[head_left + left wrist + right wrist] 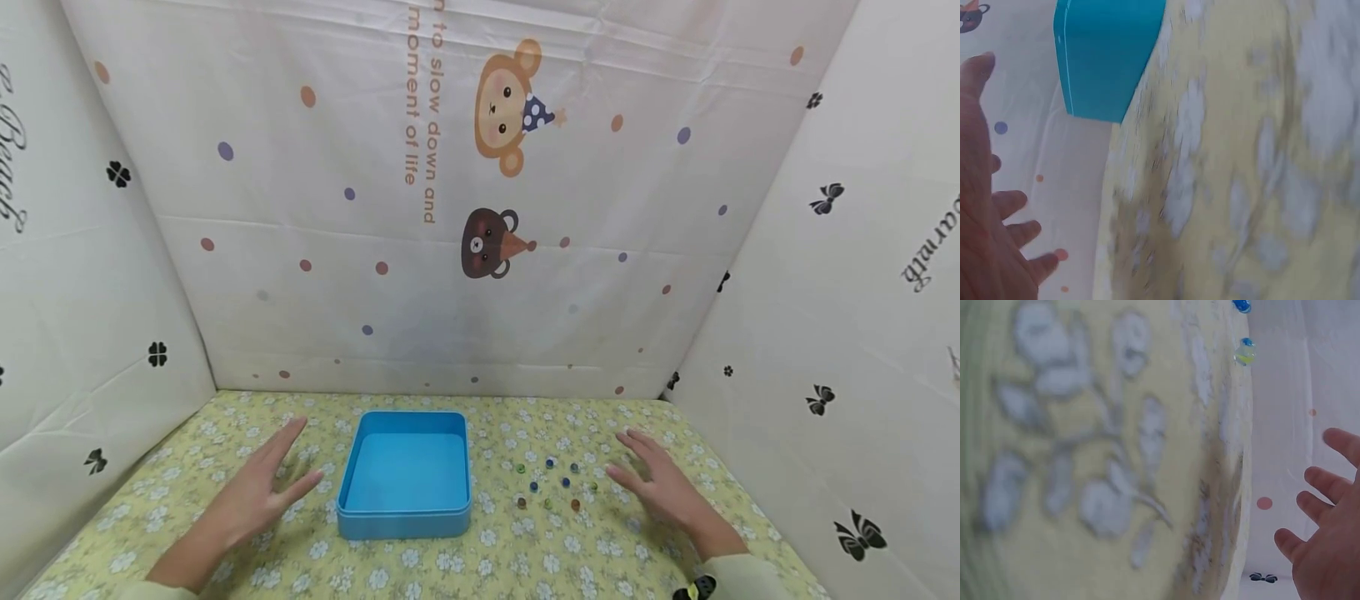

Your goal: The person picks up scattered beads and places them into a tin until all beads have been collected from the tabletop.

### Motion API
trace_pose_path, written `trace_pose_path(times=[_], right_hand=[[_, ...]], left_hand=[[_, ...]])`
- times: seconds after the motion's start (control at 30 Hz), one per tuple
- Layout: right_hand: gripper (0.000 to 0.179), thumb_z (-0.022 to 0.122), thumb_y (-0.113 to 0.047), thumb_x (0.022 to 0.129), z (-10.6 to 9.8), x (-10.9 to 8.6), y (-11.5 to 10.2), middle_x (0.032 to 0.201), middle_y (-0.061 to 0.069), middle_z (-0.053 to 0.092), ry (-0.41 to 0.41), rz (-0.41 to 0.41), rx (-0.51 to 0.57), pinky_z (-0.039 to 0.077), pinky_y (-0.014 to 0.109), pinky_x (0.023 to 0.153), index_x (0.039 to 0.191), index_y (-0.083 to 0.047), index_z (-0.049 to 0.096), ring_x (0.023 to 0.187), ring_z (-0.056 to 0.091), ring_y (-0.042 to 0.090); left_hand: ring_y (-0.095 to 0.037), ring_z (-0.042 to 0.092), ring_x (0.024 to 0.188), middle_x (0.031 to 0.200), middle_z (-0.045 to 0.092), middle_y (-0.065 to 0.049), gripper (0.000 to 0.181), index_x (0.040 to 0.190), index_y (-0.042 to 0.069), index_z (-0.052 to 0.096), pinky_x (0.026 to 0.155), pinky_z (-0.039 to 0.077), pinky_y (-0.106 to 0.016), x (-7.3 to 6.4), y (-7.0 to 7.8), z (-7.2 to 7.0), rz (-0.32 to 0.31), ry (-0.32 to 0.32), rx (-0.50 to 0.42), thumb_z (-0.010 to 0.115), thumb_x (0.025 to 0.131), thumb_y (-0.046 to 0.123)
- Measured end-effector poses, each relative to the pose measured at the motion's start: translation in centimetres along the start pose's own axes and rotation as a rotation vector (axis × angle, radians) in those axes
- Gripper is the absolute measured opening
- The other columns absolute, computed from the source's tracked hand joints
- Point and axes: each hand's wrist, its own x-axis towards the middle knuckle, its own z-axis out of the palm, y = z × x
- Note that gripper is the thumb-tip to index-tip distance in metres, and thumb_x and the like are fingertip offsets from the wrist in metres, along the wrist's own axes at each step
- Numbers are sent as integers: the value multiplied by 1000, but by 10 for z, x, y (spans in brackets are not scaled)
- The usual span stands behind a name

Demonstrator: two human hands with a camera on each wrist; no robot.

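- Currently hovering the left hand (258, 490) just beside the left of the blue box (405, 525), fingers straightened and thumb parted, gripping nothing.
- Poising the right hand (660, 483) likewise, near the right edge of the scattered marbles (566, 482), thumb and fingers apart; so pinching nothing with either grip.
- Finding the blue box between the left hand and the marbles, sitting flat on the desk (480, 575), open side up, presumably resting steadily on a broad base without needing a hand for support.
- Seeing the marbles lying loose right of the box, spaced out singly, probably resting unheld thanks to a level surface.
- Spreading both hands wide, thumbs pointing inward, likely for leaving box and marbles uncovered from above.
- Meeting a printed backdrop (420, 292) behind the desk, seemingly serving as a screen.
- Peering through the right wrist view, catching only two marbles at the top; not making out their colours with certainty there.
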Motion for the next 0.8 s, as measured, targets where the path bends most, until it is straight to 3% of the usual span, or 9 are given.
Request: trace_pose_path(times=[0.2, 0.47, 0.6, 0.8], right_hand=[[72, 49, -51, 107, 4, 0, -3, 166, 27, 25, 3, 6, 46, 34, 85, 114, 161, -9, 31, 150, 26, 55], [65, 52, -47, 107, 7, 0, -8, 156, 25, 41, -8, 5, 114, 45, 77, 114, 155, -5, 43, 142, 40, 52], [66, 53, -50, 106, 10, 1, -8, 153, 21, 45, -47, 47, 154, 56, 65, 109, 154, -7, 44, 136, 49, 45], [64, 55, -51, 105, 15, 3, -8, 145, 17, 52, -87, 121, 214, 65, 48, 94, 153, -9, 48, 125, 58, 33]], left_hand=[[-59, 33, 144, 165, 27, -29, 88, 167, 15, 15, 107, 37, -88, -1, 9, 6, -60, -19, -95, 64, 101, 46], [-58, 33, 145, 165, 28, -28, 86, 166, 14, 19, 108, 41, -86, -1, 20, 18, -94, -48, -142, 63, 101, 48], [-56, 33, 146, 166, 27, -27, 87, 166, 12, 19, 112, 46, -78, -1, 25, 21, -122, -63, -199, 64, 101, 48], [-53, 27, 151, 168, 21, -26, 93, 166, 11, 15, 120, 47, -67, 0, 29, 25, -200, -138, -326, 66, 99, 51]])
